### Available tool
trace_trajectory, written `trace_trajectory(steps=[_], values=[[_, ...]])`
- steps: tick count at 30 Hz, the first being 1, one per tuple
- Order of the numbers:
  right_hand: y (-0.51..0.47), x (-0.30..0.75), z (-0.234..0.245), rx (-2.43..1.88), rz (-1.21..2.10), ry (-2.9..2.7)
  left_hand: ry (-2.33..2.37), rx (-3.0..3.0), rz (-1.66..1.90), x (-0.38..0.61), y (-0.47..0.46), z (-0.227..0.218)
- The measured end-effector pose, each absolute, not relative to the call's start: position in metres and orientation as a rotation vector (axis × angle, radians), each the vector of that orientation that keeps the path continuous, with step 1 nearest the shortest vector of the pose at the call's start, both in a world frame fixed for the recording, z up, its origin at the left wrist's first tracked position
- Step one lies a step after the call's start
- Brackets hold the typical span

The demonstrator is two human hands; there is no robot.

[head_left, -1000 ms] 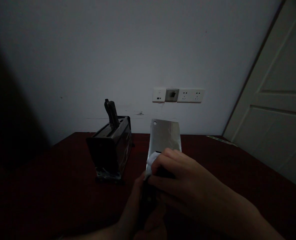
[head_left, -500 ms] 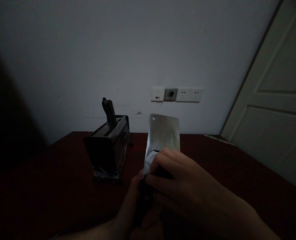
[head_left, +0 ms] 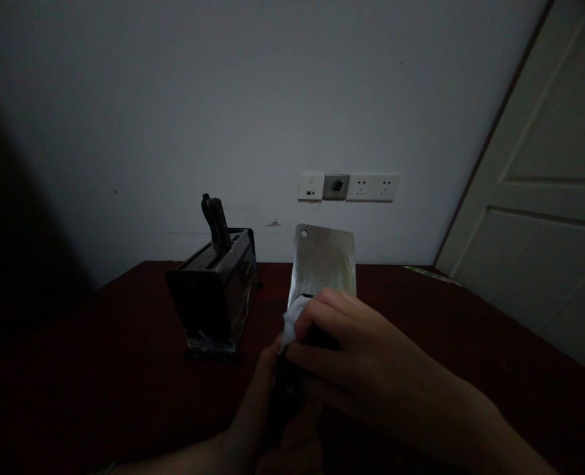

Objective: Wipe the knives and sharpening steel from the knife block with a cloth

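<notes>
A broad steel cleaver (head_left: 323, 260) is held with its blade pointing up and away from me, a small round hole in its upper left corner. My left hand (head_left: 253, 404) is closed around its dark handle (head_left: 285, 396), the thumb along the left side. My right hand (head_left: 366, 349) is closed on a crumpled white cloth or tissue (head_left: 295, 320), pressed to the bottom of the blade near the handle. The right fingers hide the lower blade and part of the cloth.
Left of the cleaver stands a dark knife block (head_left: 213, 290) with black-handled tools (head_left: 217, 224) upright in its slots. The dark red table (head_left: 405, 310) meets a pale wall with sockets and a switch (head_left: 349, 187). A white panelled door (head_left: 544, 198) is at the right.
The cleaver and left hand hold almost still. My right hand and the white cloth have shifted very slightly up and left at the base of the blade.
</notes>
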State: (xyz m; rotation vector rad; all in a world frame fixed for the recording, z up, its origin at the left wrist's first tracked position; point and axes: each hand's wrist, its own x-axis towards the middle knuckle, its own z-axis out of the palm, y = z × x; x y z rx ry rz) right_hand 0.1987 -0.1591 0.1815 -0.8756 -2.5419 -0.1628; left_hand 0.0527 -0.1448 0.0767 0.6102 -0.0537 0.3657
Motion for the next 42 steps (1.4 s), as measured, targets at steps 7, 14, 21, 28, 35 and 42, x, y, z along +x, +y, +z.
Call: trace_trajectory(steps=[7, 14, 21, 28, 35, 42], values=[[-0.161, 0.206, 0.184, -0.832, -0.281, -2.561, -0.011, 0.603, 0.355, 0.05, -0.147, 0.088], [-0.151, 0.226, 0.185, -0.732, -0.001, -2.401, 0.015, 0.565, 0.381, 0.043, -0.149, 0.099], [-0.153, 0.223, 0.187, -0.719, 0.021, -2.455, -0.025, 0.576, 0.354, 0.046, -0.152, 0.094], [-0.156, 0.207, 0.183, -0.648, -0.181, -2.537, -0.012, 0.698, 0.365, 0.05, -0.149, 0.084], [-0.163, 0.211, 0.188, -0.665, -0.23, -2.569, 0.061, 0.685, 0.352, 0.047, -0.15, 0.088], [-0.163, 0.195, 0.184, -0.678, -0.261, -2.469, 0.087, 0.7, 0.348, 0.047, -0.15, 0.085]])
